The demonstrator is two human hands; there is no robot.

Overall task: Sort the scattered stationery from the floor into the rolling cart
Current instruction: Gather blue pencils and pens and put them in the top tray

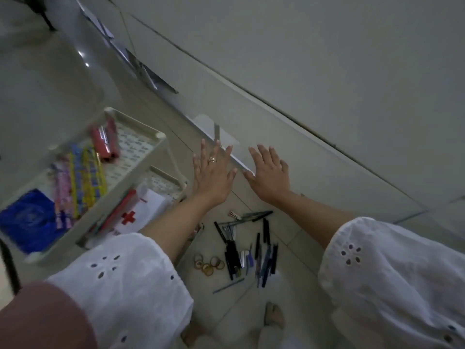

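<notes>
A heap of dark pens and pencils (pixel 247 250) lies scattered on the tiled floor below my arms, with several gold tape rings (pixel 209 265) at its left. The cream rolling cart (pixel 153 147) stands at the left. Its top tray holds a blue pouch (pixel 27 220), coloured strips (pixel 83 177) and a red roll (pixel 105 142). A lower tray holds a white sheet with a red cross (pixel 130 217). My left hand (pixel 214 172) and my right hand (pixel 270 172) are stretched out forward with fingers spread, both empty, above the floor.
A white cabinet front (pixel 327 84) with a metal bottom trim (pixel 231 157) runs diagonally behind my hands. My bare feet (pixel 273 316) stand on the tiles just below the pens. A dark table leg (pixel 49 21) is at the upper left.
</notes>
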